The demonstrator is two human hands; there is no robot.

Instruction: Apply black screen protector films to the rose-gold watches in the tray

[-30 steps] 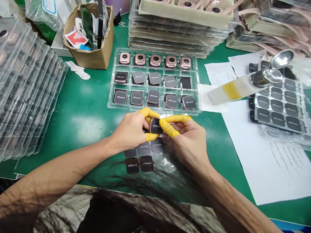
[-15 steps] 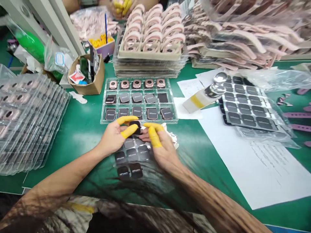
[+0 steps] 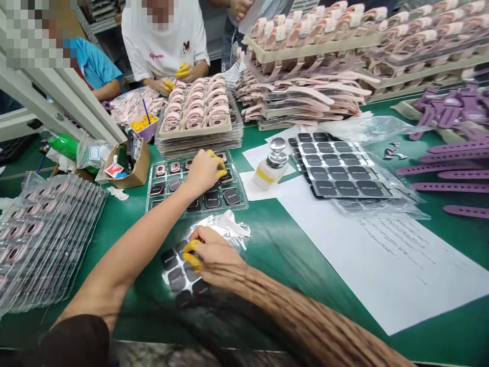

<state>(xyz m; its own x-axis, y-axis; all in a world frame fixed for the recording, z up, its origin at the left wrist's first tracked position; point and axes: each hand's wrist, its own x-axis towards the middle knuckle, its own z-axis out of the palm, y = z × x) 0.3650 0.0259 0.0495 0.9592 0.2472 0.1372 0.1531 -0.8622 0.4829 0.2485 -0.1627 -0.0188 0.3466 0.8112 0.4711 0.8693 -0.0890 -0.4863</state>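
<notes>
My left hand, with yellow finger covers, reaches over the clear tray of square watch faces. Its fingers are bent over the right end of the upper rows; whether they grip a piece is hidden. My right hand is lower, its covered fingertips closed at the sheet of black square stickers; anything between them is too small to make out. Pink watch cases fill the tray's back row. A crumpled white cloth lies between the tray and my right hand.
A pump bottle stands right of the tray. Beyond are stacked pink straps and people's hands. At left are stacked trays and a cardboard box. Sticker sheets and paper lie right.
My left hand has moved from the small black piece near my right hand up onto the tray. My right hand has gone down to the sticker sheet. The view has shifted, showing more people behind.
</notes>
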